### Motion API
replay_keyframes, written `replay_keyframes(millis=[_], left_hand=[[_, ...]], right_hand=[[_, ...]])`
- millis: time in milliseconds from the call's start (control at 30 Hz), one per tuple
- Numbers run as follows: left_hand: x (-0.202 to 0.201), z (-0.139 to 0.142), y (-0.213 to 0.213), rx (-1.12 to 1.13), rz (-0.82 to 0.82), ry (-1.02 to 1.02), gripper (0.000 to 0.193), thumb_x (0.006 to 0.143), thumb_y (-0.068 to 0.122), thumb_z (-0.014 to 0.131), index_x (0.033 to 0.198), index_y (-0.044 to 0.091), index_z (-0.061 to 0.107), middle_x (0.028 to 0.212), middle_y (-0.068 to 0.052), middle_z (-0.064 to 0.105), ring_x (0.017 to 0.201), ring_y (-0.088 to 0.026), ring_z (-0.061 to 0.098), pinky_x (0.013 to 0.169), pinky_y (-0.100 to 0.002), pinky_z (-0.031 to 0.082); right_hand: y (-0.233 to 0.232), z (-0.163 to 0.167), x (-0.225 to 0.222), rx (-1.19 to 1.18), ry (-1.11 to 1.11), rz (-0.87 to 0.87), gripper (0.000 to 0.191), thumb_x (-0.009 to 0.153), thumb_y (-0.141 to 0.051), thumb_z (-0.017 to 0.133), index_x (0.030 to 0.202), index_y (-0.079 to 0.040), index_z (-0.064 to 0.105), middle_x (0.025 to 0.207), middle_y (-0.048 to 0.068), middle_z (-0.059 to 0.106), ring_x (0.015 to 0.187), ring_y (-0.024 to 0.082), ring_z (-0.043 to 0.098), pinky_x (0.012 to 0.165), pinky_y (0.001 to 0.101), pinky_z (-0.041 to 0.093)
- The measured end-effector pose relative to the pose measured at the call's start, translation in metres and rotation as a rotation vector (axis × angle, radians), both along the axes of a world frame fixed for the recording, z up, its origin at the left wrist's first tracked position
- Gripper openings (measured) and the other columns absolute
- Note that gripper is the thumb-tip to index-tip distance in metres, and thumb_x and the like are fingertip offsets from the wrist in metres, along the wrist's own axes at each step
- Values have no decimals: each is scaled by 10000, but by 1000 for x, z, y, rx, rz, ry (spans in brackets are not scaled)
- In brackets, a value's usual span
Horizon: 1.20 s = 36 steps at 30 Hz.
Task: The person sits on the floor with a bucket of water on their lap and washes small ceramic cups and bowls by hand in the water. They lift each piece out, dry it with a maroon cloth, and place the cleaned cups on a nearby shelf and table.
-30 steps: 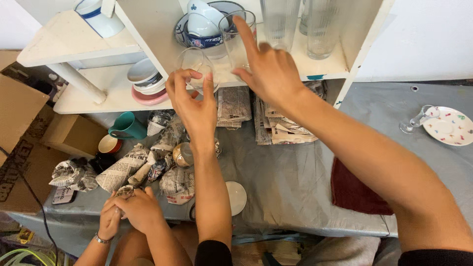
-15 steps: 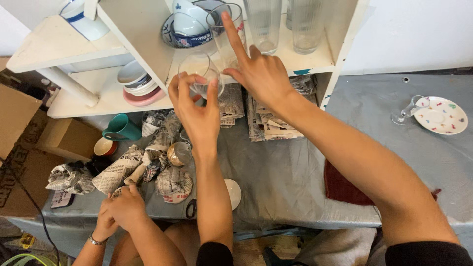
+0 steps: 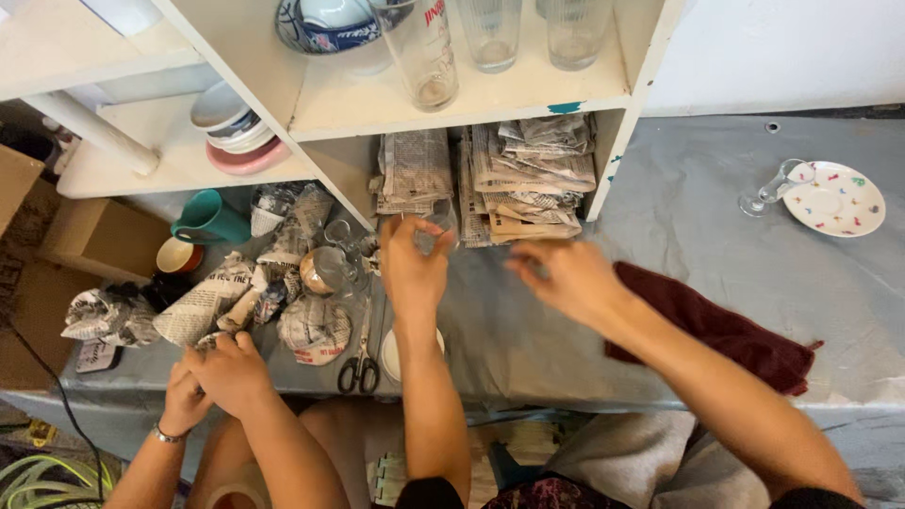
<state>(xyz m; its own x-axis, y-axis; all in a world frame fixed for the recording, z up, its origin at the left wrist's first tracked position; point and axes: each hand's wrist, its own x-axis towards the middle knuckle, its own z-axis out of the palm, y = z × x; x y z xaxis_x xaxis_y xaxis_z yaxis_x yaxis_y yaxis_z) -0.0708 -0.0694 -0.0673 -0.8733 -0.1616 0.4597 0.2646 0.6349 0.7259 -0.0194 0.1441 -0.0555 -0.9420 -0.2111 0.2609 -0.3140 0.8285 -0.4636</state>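
brown cardboard boxes [image 3: 90, 240] at left, beside white shelf [image 3: 113, 165]

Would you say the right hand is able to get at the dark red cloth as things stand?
Probably yes: the right hand hovers open just left of the cloth, which lies uncovered on the grey table, with nothing between them.

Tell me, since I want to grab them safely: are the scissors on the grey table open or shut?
Shut. The scissors lie flat by the person's left forearm, black handles side by side toward the table's near edge, blades together pointing away.
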Motion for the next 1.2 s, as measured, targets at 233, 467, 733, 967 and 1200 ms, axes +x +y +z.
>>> replay_keyframes(millis=[233, 467, 733, 967, 1200], left_hand=[[-35, -113, 6, -47, 118, -137, 184, 784, 126, 857, 864, 63, 704, 1102, -223, 679, 1064, -432, 662, 920, -522, 531], [-37, -100, 33, -116, 250, -17, 648, 819, 62, 780, 1419, 48, 534, 1637, -310, 214, 1238, -552, 574, 872, -542, 564], [48, -52, 115, 161, 38, 150, 565, 956, 11, 745, 1469, 97, 528, 1543, -195, 438, 808, -252, 582, 790, -375, 511], [110, -71, 229, 265, -576, 56, 334, 928, 23, 726, 1245, 92, 647, 1283, -141, 618, 1006, -269, 681, 820, -348, 580], [102, -48, 212, 278, -626, -34, 332, 954, 59, 731, 1275, 89, 653, 1313, -88, 652, 934, -200, 669, 813, -325, 583]], right_hand=[[-19, -64, 9, -115, -221, 191, 336, 892, -355, 736, 1077, -75, 754, 939, 135, 783, 802, 317, 757, 721, 424, 593], [50, -75, 38, -262, -200, 122, 281, 901, -300, 742, 1051, -64, 758, 944, 132, 784, 858, 266, 777, 729, 378, 602], [260, -105, 41, -528, 244, -749, 344, 935, -199, 796, 1191, -1, 681, 1008, 105, 715, 798, 153, 662, 704, 315, 545], [356, -152, -7, -437, 368, -788, 774, 840, -176, 885, 1424, 88, 450, 1220, 155, 592, 679, 177, 629, 635, 318, 518], [306, -102, -15, -447, 319, -618, 340, 1000, -124, 824, 1259, 20, 658, 1092, 99, 697, 755, 143, 609, 692, 302, 496]])
